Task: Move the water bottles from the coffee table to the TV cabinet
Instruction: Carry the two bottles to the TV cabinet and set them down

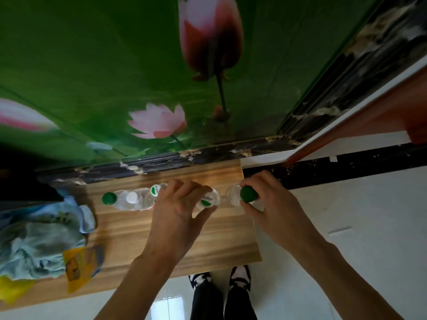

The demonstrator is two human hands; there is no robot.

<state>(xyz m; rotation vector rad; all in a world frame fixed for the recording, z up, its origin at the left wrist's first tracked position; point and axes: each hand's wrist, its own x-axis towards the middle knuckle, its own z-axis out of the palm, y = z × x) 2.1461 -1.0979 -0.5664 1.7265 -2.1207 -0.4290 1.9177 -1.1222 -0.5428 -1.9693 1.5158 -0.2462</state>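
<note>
Several clear water bottles stand in a row near the back of the wooden TV cabinet top. My left hand grips a bottle with a white-and-green cap, fingers and thumb curled round its neck. My right hand holds a green-capped bottle at the cabinet's right end, fingers wrapped round its top. To the left stand a green-capped bottle, a white-capped one and another with a white-and-green cap, close together.
A heap of pale blue cloth and yellow packets lie on the cabinet's left part. A green lotus wall picture rises behind. White floor tiles lie to the right, and my feet stand at the front edge.
</note>
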